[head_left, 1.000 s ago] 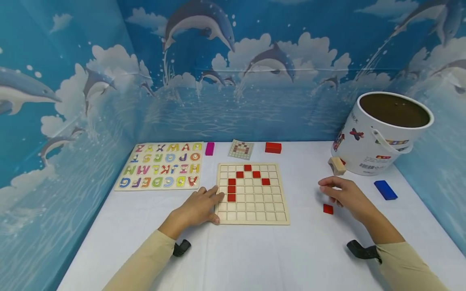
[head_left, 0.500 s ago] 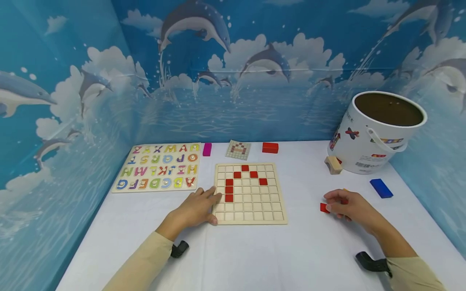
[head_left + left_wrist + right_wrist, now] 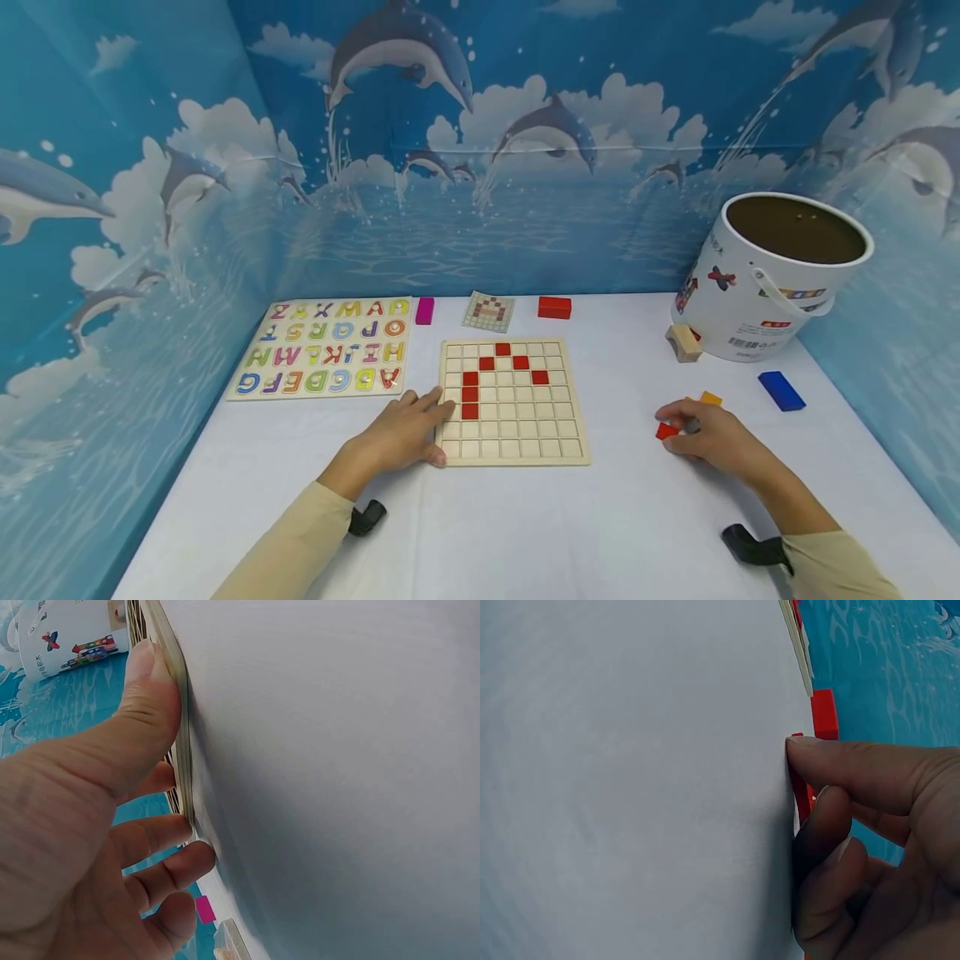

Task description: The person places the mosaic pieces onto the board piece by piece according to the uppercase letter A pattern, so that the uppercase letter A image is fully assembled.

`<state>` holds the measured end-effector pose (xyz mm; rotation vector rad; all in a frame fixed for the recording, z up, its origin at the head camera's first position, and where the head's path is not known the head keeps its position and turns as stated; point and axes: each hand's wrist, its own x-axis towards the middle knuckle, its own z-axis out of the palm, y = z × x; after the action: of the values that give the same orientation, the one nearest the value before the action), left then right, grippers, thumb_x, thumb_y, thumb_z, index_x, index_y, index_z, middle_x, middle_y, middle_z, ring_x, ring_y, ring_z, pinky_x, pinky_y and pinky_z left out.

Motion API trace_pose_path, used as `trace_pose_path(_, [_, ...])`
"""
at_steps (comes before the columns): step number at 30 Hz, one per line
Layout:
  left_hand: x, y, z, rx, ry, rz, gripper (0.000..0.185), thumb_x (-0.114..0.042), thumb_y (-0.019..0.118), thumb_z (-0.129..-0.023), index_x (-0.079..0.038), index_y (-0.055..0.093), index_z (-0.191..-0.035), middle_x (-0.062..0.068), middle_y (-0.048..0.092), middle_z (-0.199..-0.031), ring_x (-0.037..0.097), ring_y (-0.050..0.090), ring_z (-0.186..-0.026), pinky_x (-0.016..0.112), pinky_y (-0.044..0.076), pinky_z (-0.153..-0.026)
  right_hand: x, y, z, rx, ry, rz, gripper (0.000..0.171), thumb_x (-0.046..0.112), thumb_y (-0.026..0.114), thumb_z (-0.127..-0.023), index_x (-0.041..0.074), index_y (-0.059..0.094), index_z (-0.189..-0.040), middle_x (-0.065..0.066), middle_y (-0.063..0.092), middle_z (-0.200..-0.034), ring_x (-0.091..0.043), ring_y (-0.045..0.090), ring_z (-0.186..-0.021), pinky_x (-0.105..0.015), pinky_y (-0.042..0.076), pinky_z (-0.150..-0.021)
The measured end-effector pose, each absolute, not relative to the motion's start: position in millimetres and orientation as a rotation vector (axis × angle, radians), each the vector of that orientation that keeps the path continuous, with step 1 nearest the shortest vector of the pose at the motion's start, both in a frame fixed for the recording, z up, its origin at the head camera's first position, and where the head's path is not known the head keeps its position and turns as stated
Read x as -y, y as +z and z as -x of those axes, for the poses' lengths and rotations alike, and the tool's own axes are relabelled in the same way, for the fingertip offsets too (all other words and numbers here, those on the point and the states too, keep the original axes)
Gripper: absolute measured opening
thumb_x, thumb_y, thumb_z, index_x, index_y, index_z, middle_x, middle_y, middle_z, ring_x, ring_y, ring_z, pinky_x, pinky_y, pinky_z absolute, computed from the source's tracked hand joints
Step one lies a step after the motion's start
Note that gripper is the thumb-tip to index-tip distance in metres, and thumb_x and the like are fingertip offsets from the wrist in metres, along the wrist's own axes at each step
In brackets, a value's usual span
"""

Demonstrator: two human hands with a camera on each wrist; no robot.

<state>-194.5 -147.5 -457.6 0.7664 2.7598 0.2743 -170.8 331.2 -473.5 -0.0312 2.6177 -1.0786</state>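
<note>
A wooden grid board (image 3: 526, 430) lies mid-table, with several red square tiles (image 3: 470, 394) in its cells forming a partial outline. My left hand (image 3: 405, 429) rests along its left edge, fingertips over the rim; in the left wrist view the thumb (image 3: 150, 690) lies against the board's edge (image 3: 182, 712). To the right of the board, my right hand (image 3: 712, 437) pinches a loose red tile (image 3: 664, 431) between thumb and forefinger, low at the tabletop. In the right wrist view the red tile (image 3: 802, 792) is partly covered by those fingers. An orange block (image 3: 710, 398) shows just beyond that hand.
A wooden alphabet board (image 3: 322, 348) lies at the left. Along the back are a magenta block (image 3: 424, 311), a small pattern card (image 3: 489, 312) and a red block (image 3: 554, 307). A white bucket (image 3: 757, 308), a wooden arch block (image 3: 684, 343) and a blue block (image 3: 782, 391) stand right.
My right hand has come down toward the loose red tile, and its thumb and forefinger have closed on it. My left hand stays at the board's edge. The head view has shifted slightly.
</note>
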Motion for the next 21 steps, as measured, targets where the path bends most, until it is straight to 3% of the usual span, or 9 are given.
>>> trace_pose_path(11, [148.5,-460.0,193.6,-2.762,0.27,-0.744,0.089,-0.048,0.08,-0.079,-0.017,0.046,-0.155,0.013,0.032,-0.165,0.031,0.042,-0.134,0.052,0.035,-0.111,-330.3,-474.5,169.6,-2.668,-1.025,0.051,0.036,0.019,0.079,-0.089,0.006,0.063,-0.119,-0.009,0.054,-0.1,-0.026,0.051,-0.097,-0.028,0.048,-0.071])
trace_pose_path(18, [148.3,-459.2,194.0,-2.764,0.288,-0.766,0.088,-0.047,0.08,-0.08,-0.016,0.047,-0.154,0.014,0.033,-0.164,0.031,0.043,-0.132,0.053,0.036,-0.11,-332.4,-472.5,170.1,-2.614,-1.108,0.018,0.039,0.029,0.072,-0.097,0.008,0.058,-0.127,-0.008,0.052,-0.086,-0.022,0.054,-0.071,-0.028,0.046,-0.059])
trace_pose_path(21, [147.9,-458.9,194.2,-2.766,0.287,-0.767,0.088,-0.047,0.081,-0.079,-0.015,0.047,-0.154,0.014,0.034,-0.164,0.031,0.043,-0.132,0.052,0.037,-0.109,-330.0,-468.8,174.7,-2.554,-1.212,0.019,0.042,0.031,0.067,-0.1,0.005,0.056,-0.131,-0.009,0.052,-0.082,-0.022,0.055,-0.068,-0.027,0.046,-0.059])
